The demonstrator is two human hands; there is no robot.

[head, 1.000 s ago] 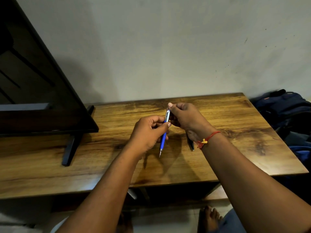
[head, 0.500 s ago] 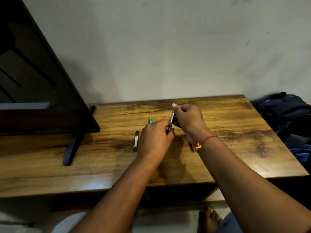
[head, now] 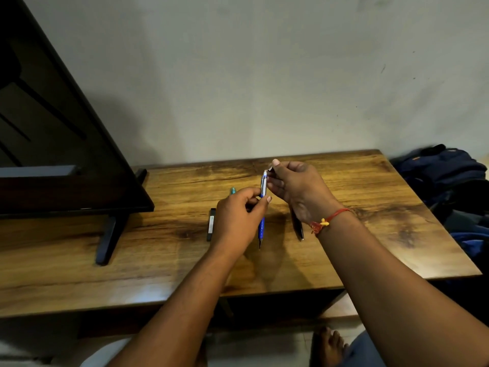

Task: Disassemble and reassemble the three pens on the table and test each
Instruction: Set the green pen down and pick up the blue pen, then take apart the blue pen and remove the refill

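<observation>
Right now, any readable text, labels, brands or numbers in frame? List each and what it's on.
No legible text anywhere.
Black piece on the table: pale label strip, too small and blurred to read.
Blue pen, held by the left hand and right hand: no print readable.
Black pen and teal pen: no markings visible.

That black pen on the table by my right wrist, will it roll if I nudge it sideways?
Probably. The black pen looks slim and round, so a sideways nudge would likely roll it across the smooth wooden table. It seems light and stiff, easy to pinch up. Any clip is hidden by your right hand.
</observation>
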